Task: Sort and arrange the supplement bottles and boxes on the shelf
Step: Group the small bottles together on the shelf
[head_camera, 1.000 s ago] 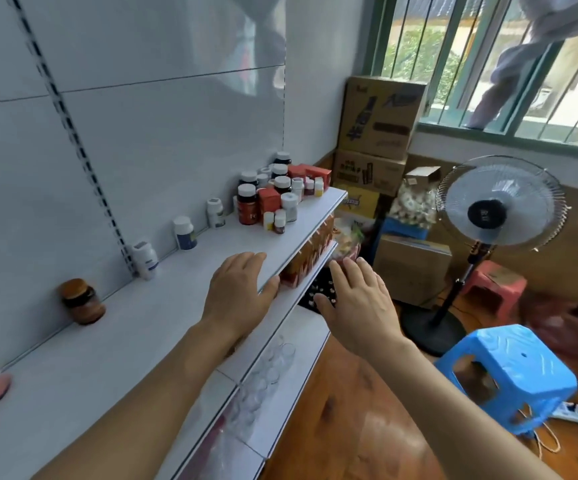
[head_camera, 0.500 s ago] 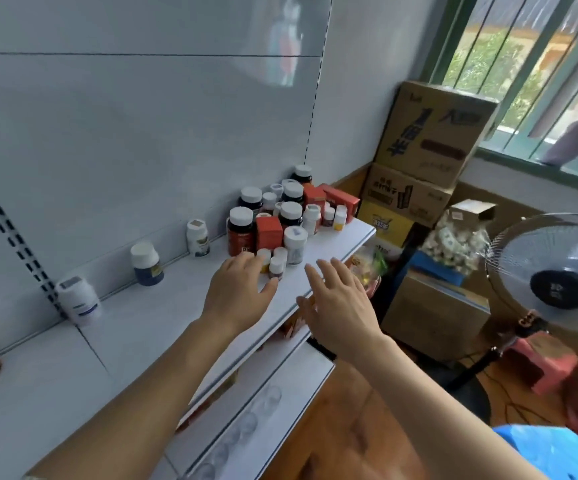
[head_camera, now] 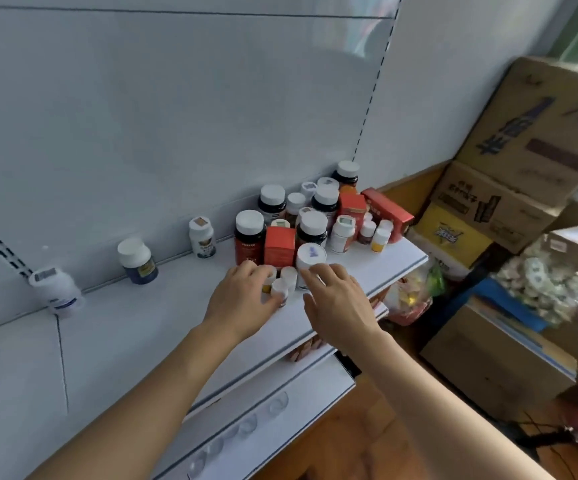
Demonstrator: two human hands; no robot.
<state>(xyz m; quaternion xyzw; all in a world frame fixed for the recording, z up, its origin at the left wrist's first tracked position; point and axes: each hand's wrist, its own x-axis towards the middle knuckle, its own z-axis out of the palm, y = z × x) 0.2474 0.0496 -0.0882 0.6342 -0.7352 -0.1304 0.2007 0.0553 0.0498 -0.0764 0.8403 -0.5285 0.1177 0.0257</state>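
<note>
While both hands reach into the front of the cluster on the shelf (head_camera: 377, 268), the risk is knocking things over. The left hand (head_camera: 242, 303) lies with loose fingers against the small vials (head_camera: 282, 284); whether it grips one cannot be told. The right hand (head_camera: 336, 299) is spread, fingertips touching the white bottle (head_camera: 310, 259), holding nothing. Bottles and red boxes (head_camera: 280, 245) stand packed tight behind, so a careless sweep could likely topple neighbours or roll a vial off the near edge.

Glossy white shelf (head_camera: 135, 327), cardboard boxes (head_camera: 509, 188)
</note>
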